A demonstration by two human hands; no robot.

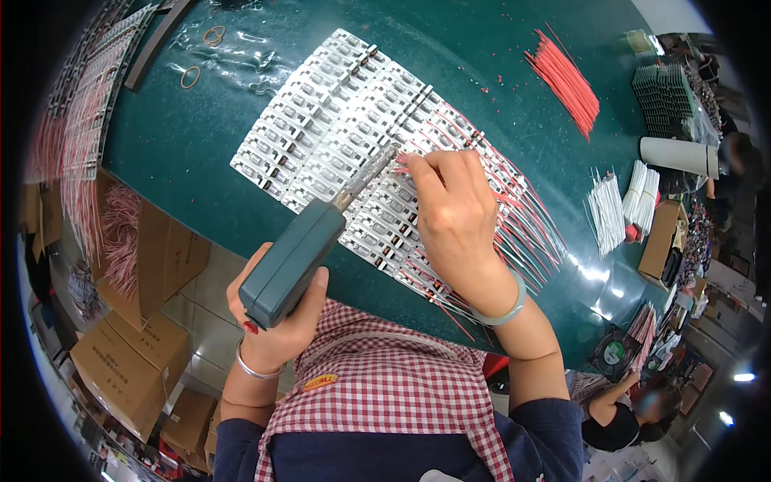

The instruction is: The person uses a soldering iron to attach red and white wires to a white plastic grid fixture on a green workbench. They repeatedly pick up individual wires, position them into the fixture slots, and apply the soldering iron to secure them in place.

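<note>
View from my head, looking down. My left hand [277, 317] has its fingers clamped round the grey-green handle of one power tool [301, 253], whose metal tip rests on the sheet of metal parts [337, 112] near the middle of the green worktop [185, 153]. My right hand [454, 213] lies on the same sheet just beside the tool tip, fingers together and pinched on something at the tip, probably a thin red wire, though the fingers hide it. The sheet is made of several strips lying side by side at a slant; the strips are too many and too closely packed to count, and my right hand covers part of them. Red and pale wires [530, 229] fan out from the strips' right edge, too fine to number. Elsewhere on the worktop: one loose bundle of red wires [566, 80] at upper right, two bundles of white wires [622, 205] at right, two rubber bands [191, 77] at upper left. Cardboard boxes [128, 361] stand on the floor at left, at least four, partly cut off by the picture's rim. Another person [634, 406] is partly visible at lower right.
</note>
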